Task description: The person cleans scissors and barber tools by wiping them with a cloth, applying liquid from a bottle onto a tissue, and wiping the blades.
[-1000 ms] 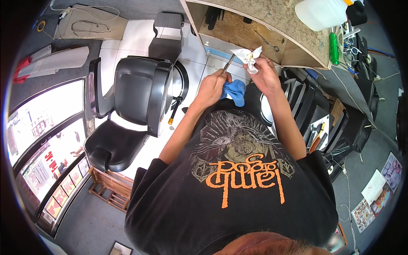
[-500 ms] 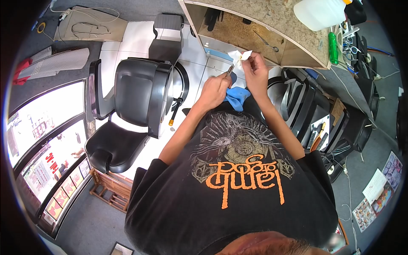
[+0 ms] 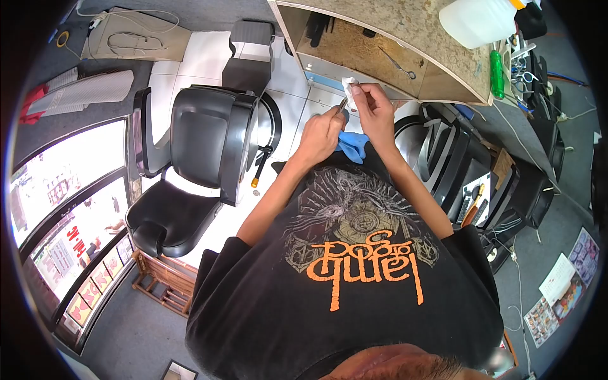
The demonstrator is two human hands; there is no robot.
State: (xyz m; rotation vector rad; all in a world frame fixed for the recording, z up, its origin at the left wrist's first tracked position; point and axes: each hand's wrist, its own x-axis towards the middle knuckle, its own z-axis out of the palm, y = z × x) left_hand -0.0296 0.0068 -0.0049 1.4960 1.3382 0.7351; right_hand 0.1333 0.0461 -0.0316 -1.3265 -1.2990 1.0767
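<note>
My left hand (image 3: 321,134) is closed around a slim metal tool (image 3: 343,104), whose kind I cannot make out. The tool's tip points up toward my right hand (image 3: 375,109). Pinched between the right thumb and fingers is a crumpled white tissue (image 3: 348,84), which meets or nearly meets the tool's end. Just below the hands, a blue cloth (image 3: 352,147) hangs beside the left palm, in front of my black shirt; whether the left fingers also grip it is hidden.
Ahead stands a counter (image 3: 392,19) with an open shelf holding scissors (image 3: 399,64). A white jug (image 3: 476,22) and green bottle (image 3: 496,73) stand at its right. A black barber chair (image 3: 206,136) is on my left, another dark chair (image 3: 456,161) on my right.
The tissue, spread out before, is now bunched up small in my right fingers. My right hand has shifted slightly left, closer to the tool. The blue cloth has changed shape a little.
</note>
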